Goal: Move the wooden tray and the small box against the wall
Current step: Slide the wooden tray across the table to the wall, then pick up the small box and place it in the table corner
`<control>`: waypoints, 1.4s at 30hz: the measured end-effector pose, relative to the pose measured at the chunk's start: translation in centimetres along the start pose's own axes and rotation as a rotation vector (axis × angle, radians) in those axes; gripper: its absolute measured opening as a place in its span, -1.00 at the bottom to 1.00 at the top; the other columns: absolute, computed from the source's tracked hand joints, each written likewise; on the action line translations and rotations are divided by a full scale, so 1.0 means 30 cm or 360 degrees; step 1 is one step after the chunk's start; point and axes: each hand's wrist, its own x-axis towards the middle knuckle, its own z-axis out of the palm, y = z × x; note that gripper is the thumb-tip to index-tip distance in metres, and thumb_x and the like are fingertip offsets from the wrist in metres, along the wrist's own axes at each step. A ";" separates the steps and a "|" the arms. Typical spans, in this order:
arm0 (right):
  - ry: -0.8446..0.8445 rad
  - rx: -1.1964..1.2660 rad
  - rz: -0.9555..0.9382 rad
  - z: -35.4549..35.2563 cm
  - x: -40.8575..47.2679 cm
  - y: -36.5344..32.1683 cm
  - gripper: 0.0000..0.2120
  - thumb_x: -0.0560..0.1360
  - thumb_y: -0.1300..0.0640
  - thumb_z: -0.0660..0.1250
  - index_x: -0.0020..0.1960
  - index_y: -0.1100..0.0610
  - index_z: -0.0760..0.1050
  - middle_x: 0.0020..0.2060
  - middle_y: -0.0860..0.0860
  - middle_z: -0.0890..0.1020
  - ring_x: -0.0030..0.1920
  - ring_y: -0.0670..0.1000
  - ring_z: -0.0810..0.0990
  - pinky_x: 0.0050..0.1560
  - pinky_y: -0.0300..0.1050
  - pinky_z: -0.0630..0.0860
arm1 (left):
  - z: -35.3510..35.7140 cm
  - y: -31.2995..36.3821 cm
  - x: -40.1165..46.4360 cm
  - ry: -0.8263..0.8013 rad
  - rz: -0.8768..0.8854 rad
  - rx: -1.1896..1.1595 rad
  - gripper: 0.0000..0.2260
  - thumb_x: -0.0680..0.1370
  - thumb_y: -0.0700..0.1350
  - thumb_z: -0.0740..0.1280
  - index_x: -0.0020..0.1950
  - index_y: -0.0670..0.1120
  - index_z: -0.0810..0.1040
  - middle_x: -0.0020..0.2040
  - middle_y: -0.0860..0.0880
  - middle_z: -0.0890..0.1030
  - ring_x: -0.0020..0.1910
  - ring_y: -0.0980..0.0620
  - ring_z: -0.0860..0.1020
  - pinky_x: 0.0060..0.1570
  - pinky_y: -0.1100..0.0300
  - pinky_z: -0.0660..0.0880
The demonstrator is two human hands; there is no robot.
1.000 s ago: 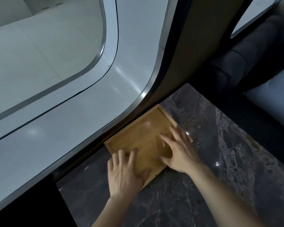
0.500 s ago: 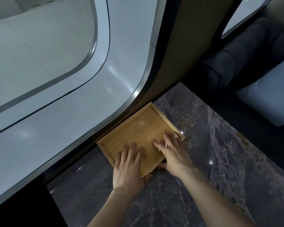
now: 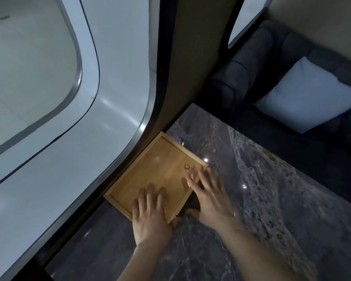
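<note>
The wooden tray [image 3: 156, 173] lies flat on the dark marble table [image 3: 272, 209], its far long side up against the brown wall strip [image 3: 190, 78] under the window frame. My left hand [image 3: 150, 216] rests on the tray's near rim, with the fingers inside and the thumb hooked outside the rim. My right hand [image 3: 211, 197] hovers at the tray's near right corner with its fingers spread. Some of those fingers are over the corner and some over the table, and the thumb stands off the rim. The small box is out of view.
A curved white window frame [image 3: 114, 98] rises left of the tray. Beyond the table's far edge is a dark sofa [image 3: 251, 61] with a pale cushion [image 3: 308, 94]. Bare marble stretches to the right of my hands.
The tray has slid toward the wall and now lies along it. My right hand has shifted right off the tray floor, uncovering a printed logo. My left hand stays on the near rim.
</note>
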 end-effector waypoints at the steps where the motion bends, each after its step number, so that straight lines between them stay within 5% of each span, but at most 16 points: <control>1: -0.0010 0.0037 0.0049 -0.005 -0.037 0.014 0.04 0.51 -0.32 0.37 0.65 -0.15 -0.31 0.67 0.16 -0.23 0.64 0.26 -0.29 0.63 0.34 -0.15 | -0.002 0.001 -0.003 0.0024 0.0008 -0.0003 -0.15 0.43 0.44 0.21 0.58 0.10 0.01 0.62 -0.06 -0.03 0.58 -0.19 -0.12 0.55 -0.20 -0.03; 6: -0.0092 0.0244 0.0473 0.062 -0.263 0.129 -0.04 0.50 -0.51 0.16 0.65 -0.17 -0.29 0.65 0.06 -0.35 0.63 0.17 -0.37 0.64 0.26 -0.21 | -0.010 0.018 -0.007 0.0111 0.0085 0.0121 -0.16 0.34 0.42 0.32 0.51 0.02 0.28 0.50 -0.14 0.31 0.46 -0.24 0.22 0.45 -0.23 0.17; 11: 0.0191 0.0401 0.0853 0.222 -0.552 0.247 -0.03 0.42 -0.65 -0.13 0.65 -0.12 0.10 0.67 0.13 0.02 0.65 0.27 0.08 0.58 0.32 0.18 | -0.015 0.126 -0.040 0.0036 0.0163 0.0185 -0.15 0.38 0.42 0.27 0.57 0.05 0.17 0.57 -0.10 0.25 0.50 -0.19 0.18 0.47 -0.19 0.10; 15: 0.0365 0.0494 0.1064 0.339 -0.793 0.356 -0.11 0.44 -0.61 0.05 0.53 -0.03 0.38 0.44 0.20 0.54 0.39 0.31 0.55 0.26 0.34 0.57 | 0.037 0.295 -0.106 0.0033 0.0387 0.0067 -0.18 0.22 0.32 0.23 0.33 -0.18 0.50 0.33 -0.28 0.51 0.24 -0.36 0.48 0.24 -0.34 0.38; 20: 0.0442 0.0664 0.1302 0.468 -1.074 0.539 -0.11 0.34 -0.55 0.22 0.51 -0.05 0.34 0.37 0.20 0.61 0.31 0.23 0.63 0.23 0.12 0.61 | 0.161 0.615 -0.269 -0.0038 0.0586 0.0004 -0.14 0.18 0.33 0.23 0.39 -0.09 0.51 0.30 -0.28 0.55 0.11 -0.37 0.58 0.06 -0.27 0.48; 24: 0.0550 0.0811 0.1654 0.510 -1.271 0.734 -0.32 0.36 -0.40 0.25 0.34 -0.02 0.48 0.17 0.17 0.71 0.06 0.23 0.73 -0.08 0.14 0.71 | 0.317 0.927 -0.406 -0.0236 0.0731 -0.0046 -0.23 0.21 0.34 0.26 0.34 -0.01 0.54 0.23 -0.29 0.61 -0.06 -0.40 0.63 -0.12 -0.26 0.57; 27: 0.0772 0.1016 0.1940 0.516 -1.431 0.885 -0.50 0.44 -0.27 0.38 0.24 0.03 0.59 0.08 0.12 0.67 0.01 0.23 0.70 -0.09 0.15 0.69 | 0.423 1.159 -0.504 -0.0406 0.0744 -0.0135 -0.34 0.38 0.22 0.43 0.44 0.03 0.44 0.36 -0.26 0.51 0.18 -0.34 0.57 0.10 -0.24 0.56; 32: 0.0975 0.1102 0.2181 0.565 -1.629 1.140 -0.41 0.43 -0.03 0.59 0.38 0.08 0.50 0.25 0.16 0.57 0.21 0.28 0.59 0.08 0.20 0.59 | 0.575 1.468 -0.650 -0.0617 0.0992 -0.0221 -0.34 0.48 0.17 0.41 0.52 0.03 0.28 0.47 -0.13 0.39 0.36 -0.20 0.45 0.26 -0.10 0.47; 39: 0.0884 0.1354 0.1920 0.625 -1.632 1.388 0.00 0.41 0.03 0.62 0.65 -0.08 0.09 0.59 0.10 0.29 0.53 0.20 0.36 0.39 0.19 0.48 | 0.692 1.772 -0.723 -0.0770 0.1174 -0.0348 -0.29 0.48 0.15 0.41 0.53 0.24 0.11 0.46 0.04 0.36 0.35 -0.03 0.45 0.18 0.01 0.46; 42: 0.0940 0.1424 0.1751 0.627 -1.576 1.434 0.07 0.34 0.10 0.65 0.64 -0.21 0.08 0.57 0.01 0.33 0.47 0.11 0.44 0.35 0.20 0.53 | 0.743 1.825 -0.702 -0.0778 0.1249 -0.0308 -0.17 0.45 0.16 0.44 0.57 0.26 0.00 0.45 0.05 0.38 0.32 -0.01 0.47 0.13 0.06 0.49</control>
